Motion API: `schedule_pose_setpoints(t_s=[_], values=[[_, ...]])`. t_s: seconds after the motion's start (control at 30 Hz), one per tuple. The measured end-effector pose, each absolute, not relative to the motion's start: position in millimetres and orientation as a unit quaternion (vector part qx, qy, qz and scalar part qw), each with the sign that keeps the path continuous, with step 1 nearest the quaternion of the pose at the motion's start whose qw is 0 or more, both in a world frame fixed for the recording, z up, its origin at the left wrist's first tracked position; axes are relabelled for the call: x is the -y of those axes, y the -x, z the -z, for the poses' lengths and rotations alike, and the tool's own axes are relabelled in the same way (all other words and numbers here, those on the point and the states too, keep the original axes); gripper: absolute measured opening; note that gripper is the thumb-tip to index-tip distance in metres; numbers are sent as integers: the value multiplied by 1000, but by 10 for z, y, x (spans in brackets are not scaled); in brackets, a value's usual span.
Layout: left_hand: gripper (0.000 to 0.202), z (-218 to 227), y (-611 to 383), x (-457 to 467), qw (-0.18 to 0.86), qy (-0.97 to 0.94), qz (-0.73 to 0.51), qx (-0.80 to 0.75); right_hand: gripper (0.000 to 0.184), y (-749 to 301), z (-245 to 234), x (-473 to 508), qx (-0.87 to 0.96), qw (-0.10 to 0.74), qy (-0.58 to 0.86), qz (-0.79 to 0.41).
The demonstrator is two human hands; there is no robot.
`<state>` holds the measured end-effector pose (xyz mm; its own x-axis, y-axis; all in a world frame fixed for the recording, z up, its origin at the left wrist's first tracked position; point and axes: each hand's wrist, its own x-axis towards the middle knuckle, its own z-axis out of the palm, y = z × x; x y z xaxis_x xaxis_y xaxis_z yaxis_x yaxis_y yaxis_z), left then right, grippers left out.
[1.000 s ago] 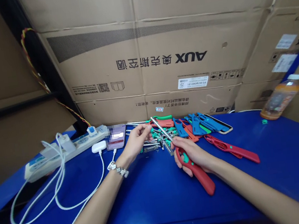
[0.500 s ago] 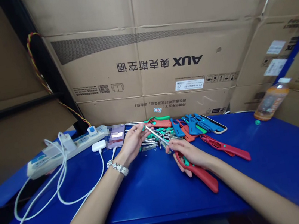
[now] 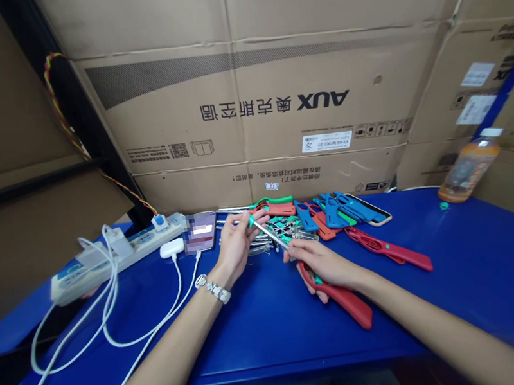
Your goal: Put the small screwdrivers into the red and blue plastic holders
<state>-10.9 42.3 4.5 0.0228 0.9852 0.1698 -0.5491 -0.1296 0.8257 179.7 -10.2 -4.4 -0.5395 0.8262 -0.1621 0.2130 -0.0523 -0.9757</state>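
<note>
A red long-nosed utility lighter [image 3: 347,303] slants across the middle, its thin metal tube [image 3: 271,234] pointing up and left. My right hand [image 3: 323,264] is wrapped round it where the tube meets the red body. At the tube's far end, my left hand [image 3: 235,241] pinches a small green piece [image 3: 251,220]. Whether that piece sits on the tip or beside it I cannot tell. Behind the hands lies a pile of small metal and green parts [image 3: 286,227]. Another red lighter shell [image 3: 393,250] rests to the right.
Several blue shells [image 3: 332,212] and an orange one [image 3: 325,228] lie at the back. A phone [image 3: 203,232], a white case [image 3: 171,249], a power strip [image 3: 147,238] and looping white cables occupy the left. A drink bottle [image 3: 470,168] stands far right; cardboard [image 3: 239,78] walls the back.
The lighter stays in both hands, nearly in place. My left hand has shifted slightly right, and the green piece at the tube's end shows more clearly. The view has moved a little.
</note>
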Motion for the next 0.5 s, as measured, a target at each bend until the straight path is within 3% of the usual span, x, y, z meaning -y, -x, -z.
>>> schedule_pose_setpoints(t_s=[0.17, 0.37, 0.5], values=[[33, 5, 114, -408, 609, -416, -620, -268, 37, -1756, 47, 128, 639, 269, 422, -584], [6, -63, 44, -356, 642, -353, -623, -273, 39, -1628, 70, 217, 651, 310, 437, -538], [17, -137, -51, -315, 653, -298, -639, -277, 38, -1529, 90, 278, 647, 339, 450, -514]])
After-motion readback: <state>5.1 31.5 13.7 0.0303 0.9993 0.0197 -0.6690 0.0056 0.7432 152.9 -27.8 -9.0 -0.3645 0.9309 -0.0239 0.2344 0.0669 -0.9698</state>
